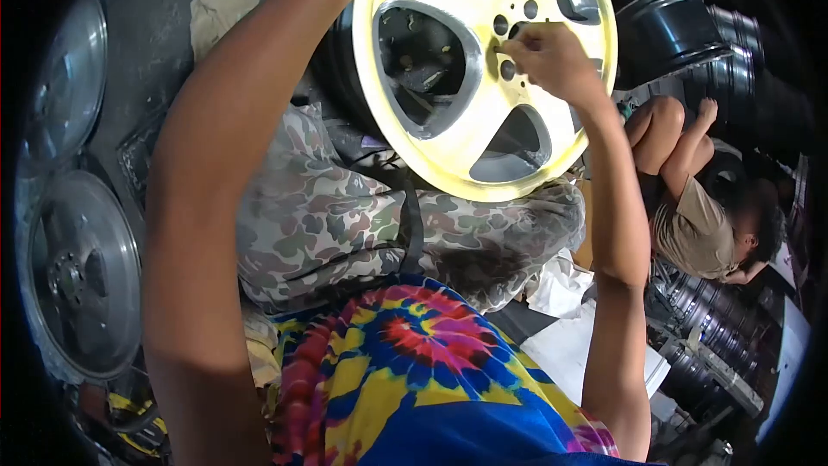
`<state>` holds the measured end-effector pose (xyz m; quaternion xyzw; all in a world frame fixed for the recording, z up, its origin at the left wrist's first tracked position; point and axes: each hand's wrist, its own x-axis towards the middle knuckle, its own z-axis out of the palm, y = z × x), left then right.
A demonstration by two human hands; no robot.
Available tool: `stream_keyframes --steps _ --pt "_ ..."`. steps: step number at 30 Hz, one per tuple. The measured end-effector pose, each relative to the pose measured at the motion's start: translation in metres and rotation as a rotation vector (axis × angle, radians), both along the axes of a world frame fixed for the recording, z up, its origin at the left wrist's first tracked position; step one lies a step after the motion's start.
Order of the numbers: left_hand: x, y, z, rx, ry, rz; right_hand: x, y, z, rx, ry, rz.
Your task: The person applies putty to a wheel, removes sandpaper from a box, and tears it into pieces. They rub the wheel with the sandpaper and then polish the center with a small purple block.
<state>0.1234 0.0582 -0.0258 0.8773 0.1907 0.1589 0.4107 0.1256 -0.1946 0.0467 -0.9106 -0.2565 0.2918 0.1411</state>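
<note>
A yellow-coated five-spoke wheel rim stands tilted before my lap, its face toward me. My right hand is at the hub, beside the bolt holes, with its fingers bent and pinched together. Whatever they hold is too small to make out. My left forearm reaches up to the rim's top left side, and the hand itself lies beyond the upper edge of the picture.
Bare metal wheels stand at the left. Dark rims are stacked at the right, near a crouching person. A pale cloth lies at the upper left, white paper by my right knee.
</note>
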Motion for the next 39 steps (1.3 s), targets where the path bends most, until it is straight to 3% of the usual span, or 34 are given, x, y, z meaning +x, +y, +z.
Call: stream_keyframes --steps 2,4,6,9,10,14,20,22,23,24,29,39 --pt "0.003 0.006 -0.006 0.007 -0.034 -0.013 0.009 0.002 -0.019 -0.107 -0.184 0.136" --pt "0.001 0.006 -0.004 -0.006 -0.003 0.011 0.005 0.005 0.006 -0.085 -0.023 0.056" --pt "0.004 0.006 -0.01 0.01 -0.026 -0.01 0.005 -0.003 0.001 -0.002 -0.032 0.094" --pt "0.006 0.006 -0.012 0.014 -0.1 -0.02 -0.006 0.01 -0.019 -0.1 -0.372 0.282" --pt "0.008 0.007 -0.011 0.022 -0.106 -0.017 -0.002 0.013 -0.012 -0.142 -0.23 0.232" --pt "-0.005 0.005 -0.002 -0.019 -0.025 -0.01 -0.005 0.012 0.014 -0.089 -0.222 0.299" --pt "-0.007 0.0 0.005 0.024 -0.046 -0.005 0.007 -0.005 -0.002 -0.057 -0.19 0.234" --pt "-0.011 0.002 0.002 0.031 -0.057 0.012 0.016 -0.024 0.012 0.285 0.039 0.113" --pt "-0.006 0.003 -0.001 0.034 -0.015 0.002 0.019 -0.03 0.02 0.348 -0.017 0.122" --pt "0.0 0.004 -0.001 0.047 0.014 -0.009 0.019 -0.029 0.035 0.252 -0.106 0.024" --pt "-0.002 0.003 0.006 0.017 0.011 0.022 0.038 -0.039 -0.006 0.431 -0.162 -0.108" --pt "0.001 0.005 -0.006 0.076 -0.002 0.0 0.032 -0.032 -0.013 0.341 -0.355 -0.036"
